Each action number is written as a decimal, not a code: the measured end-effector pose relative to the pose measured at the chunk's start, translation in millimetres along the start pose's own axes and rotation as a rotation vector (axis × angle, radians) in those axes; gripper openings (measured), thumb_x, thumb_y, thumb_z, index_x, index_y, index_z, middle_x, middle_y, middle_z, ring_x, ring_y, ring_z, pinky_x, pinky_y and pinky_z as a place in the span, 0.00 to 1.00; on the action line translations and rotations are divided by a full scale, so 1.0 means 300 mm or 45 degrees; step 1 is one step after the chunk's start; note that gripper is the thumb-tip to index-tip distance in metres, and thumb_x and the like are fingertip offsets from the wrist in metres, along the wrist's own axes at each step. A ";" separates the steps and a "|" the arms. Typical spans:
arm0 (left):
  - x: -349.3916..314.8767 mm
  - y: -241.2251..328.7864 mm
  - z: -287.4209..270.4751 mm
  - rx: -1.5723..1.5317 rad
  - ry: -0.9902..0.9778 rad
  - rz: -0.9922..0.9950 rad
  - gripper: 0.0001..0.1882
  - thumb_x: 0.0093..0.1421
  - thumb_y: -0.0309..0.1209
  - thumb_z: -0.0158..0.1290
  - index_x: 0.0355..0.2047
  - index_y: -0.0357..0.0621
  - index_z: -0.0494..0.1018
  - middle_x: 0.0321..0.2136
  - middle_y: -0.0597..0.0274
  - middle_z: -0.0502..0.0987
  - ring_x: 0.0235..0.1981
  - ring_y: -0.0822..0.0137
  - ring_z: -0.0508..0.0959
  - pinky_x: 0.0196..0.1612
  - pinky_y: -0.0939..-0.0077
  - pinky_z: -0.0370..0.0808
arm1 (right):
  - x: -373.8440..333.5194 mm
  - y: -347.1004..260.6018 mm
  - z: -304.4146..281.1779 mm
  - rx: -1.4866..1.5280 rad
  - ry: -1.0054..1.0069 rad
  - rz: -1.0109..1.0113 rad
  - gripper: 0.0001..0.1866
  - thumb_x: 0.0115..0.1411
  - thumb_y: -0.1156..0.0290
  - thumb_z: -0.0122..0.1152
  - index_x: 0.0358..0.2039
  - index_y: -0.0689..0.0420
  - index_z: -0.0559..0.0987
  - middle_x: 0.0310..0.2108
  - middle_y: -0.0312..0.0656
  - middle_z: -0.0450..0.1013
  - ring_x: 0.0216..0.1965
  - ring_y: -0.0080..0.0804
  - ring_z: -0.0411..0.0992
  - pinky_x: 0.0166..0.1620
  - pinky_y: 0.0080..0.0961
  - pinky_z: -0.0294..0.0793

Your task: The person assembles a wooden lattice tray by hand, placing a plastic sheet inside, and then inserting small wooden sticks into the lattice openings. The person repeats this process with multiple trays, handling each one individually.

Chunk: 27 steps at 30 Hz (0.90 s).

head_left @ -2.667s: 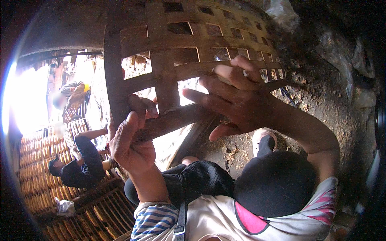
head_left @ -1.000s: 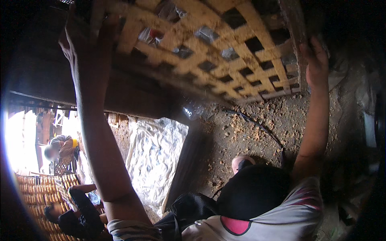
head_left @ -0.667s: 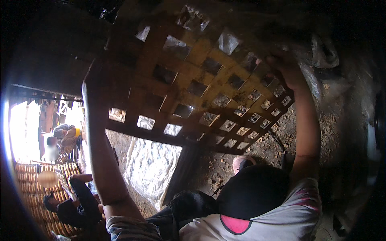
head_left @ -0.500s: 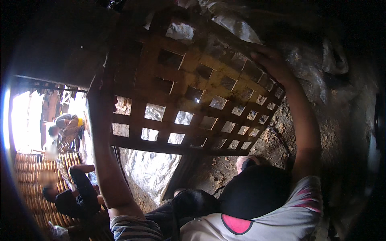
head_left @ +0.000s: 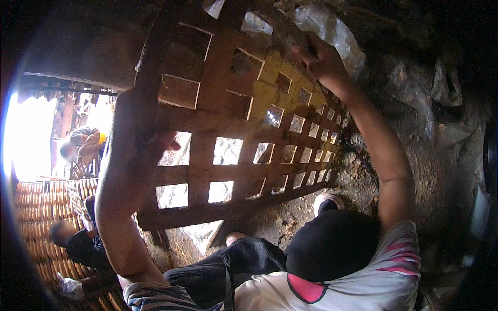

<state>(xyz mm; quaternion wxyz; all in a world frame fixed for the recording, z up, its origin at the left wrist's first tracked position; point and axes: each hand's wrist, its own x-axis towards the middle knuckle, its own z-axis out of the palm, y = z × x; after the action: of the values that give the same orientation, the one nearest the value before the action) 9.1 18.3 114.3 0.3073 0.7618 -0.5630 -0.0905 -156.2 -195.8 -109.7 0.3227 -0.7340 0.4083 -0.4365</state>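
Note:
A brown lattice panel [head_left: 202, 122] with rows of square holes is tilted up in front of me. My left hand [head_left: 155, 142] is closed on its left side, in shadow, with a fingertip poking through one hole. At the far right edge, my right hand [head_left: 322, 61] is bent over the rim with its fingers curled onto the panel. Light falls on a yellowish patch in the panel's middle. Crinkled silvery sheeting shows through the lower left holes. Beneath the panel, a loose piece of the sheeting [head_left: 199, 236] lies on the ground.
Clear plastic sheeting [head_left: 332, 36] hangs behind the panel. Crumbly dirt [head_left: 295, 217] covers the ground by my feet. A slatted bamboo surface [head_left: 39, 223] lies at the left, with one person [head_left: 85, 249] near it and another [head_left: 85, 142] farther back.
The panel has swung and tilted, its lower left corner coming down and nearer. My left hand has shifted slightly down with it. My right hand has moved up and left along the edge.

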 end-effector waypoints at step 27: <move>0.030 -0.081 0.022 -0.077 -0.251 0.132 0.22 0.55 0.21 0.47 0.52 0.37 0.60 0.34 0.55 0.71 0.31 0.66 0.74 0.34 0.73 0.74 | -0.179 0.610 -0.129 -0.306 0.435 0.052 0.22 0.59 0.65 0.56 0.55 0.50 0.70 0.49 0.46 0.71 0.53 0.35 0.68 0.54 0.30 0.65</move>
<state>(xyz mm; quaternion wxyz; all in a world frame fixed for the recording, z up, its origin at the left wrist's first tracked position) 28.7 11.9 97.0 0.2776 0.7094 -0.6261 -0.1661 -264.7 -237.0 -266.0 0.1677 -0.6740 0.5209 -0.4962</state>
